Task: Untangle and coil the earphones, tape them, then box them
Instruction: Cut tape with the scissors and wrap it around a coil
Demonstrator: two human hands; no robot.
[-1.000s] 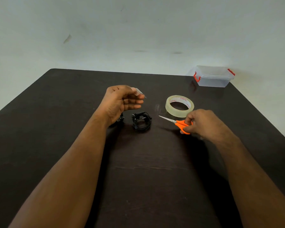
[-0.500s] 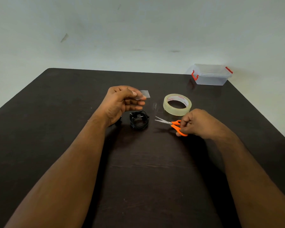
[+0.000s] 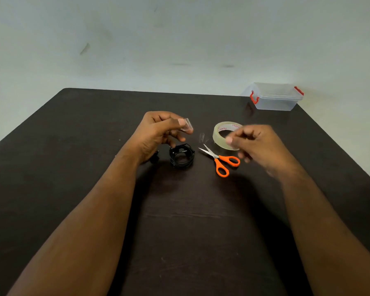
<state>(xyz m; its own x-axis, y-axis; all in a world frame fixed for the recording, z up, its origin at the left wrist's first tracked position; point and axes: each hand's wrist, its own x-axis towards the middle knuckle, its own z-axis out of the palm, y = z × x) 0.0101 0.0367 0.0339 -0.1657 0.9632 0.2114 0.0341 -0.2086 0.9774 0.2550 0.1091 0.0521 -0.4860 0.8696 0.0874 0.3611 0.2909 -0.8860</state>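
Orange scissors [image 3: 222, 160] and tape roll [image 3: 226, 134] sit right of our coiled earphones [image 3: 181, 157]; left hand [image 3: 158, 133] pinches a tape strip [image 3: 187, 126] above them (right hand [image 3: 259, 146] loosely open, empty).

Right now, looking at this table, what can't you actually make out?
All in the head view:
- Right hand: motion-blurred, so its finger positions and whether it holds anything are unclear.
- Tape roll: near side covered by that hand; the print is too small to read.
- Coiled earphones: a dark piece left of them sits partly behind the left hand.
- Tape piece: clear and partly covered by fingers.
- Plastic box: contents unclear at this distance.
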